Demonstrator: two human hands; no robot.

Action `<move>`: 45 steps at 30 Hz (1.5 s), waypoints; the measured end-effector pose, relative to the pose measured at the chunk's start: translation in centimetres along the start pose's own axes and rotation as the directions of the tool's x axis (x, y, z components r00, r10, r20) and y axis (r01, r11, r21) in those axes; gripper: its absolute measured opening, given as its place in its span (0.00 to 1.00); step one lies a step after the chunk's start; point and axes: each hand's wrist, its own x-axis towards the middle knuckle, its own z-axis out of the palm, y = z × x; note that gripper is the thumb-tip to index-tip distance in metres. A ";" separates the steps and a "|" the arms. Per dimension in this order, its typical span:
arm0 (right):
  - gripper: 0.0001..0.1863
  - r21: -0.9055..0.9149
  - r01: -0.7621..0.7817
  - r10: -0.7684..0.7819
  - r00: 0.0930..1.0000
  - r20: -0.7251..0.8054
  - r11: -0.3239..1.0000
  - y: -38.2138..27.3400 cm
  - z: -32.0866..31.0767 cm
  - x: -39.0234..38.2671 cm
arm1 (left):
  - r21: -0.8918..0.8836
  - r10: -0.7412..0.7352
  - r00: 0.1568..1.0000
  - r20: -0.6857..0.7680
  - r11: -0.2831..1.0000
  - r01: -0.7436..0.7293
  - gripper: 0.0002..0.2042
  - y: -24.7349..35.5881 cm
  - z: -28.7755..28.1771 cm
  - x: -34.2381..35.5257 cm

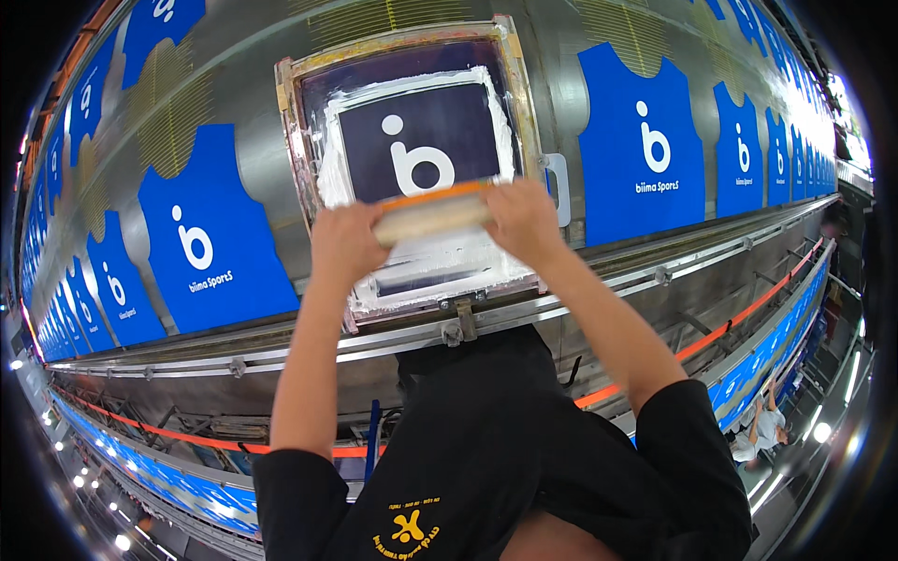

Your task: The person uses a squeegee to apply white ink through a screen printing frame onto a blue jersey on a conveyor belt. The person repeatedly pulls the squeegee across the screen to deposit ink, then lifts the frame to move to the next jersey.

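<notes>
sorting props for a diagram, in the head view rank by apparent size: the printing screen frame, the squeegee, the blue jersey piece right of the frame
1. printing screen frame
2. blue jersey piece, farther toward the rim, so the fisheye may distort its size
3. squeegee, partly hidden by the left hand and right hand

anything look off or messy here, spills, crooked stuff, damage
Nothing clearly out of place. Both hands, left hand and right hand, grip the orange-edged wooden squeegee on the metal-framed printing screen. White ink is smeared thickly around the stencil, but inside the frame. The blue vest-shaped fabric pieces lie flat in even rows on the long metal table.

left hand [348, 245] + right hand [524, 220] – grip squeegee [432, 213] – on printing screen [412, 140]
</notes>
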 end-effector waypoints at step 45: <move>0.26 0.311 0.000 0.030 0.995 -0.091 0.950 -3.9 -3.0 -8.6 | -0.154 0.093 0.989 -0.119 0.982 -0.111 0.24 4.6 1.0 -9.5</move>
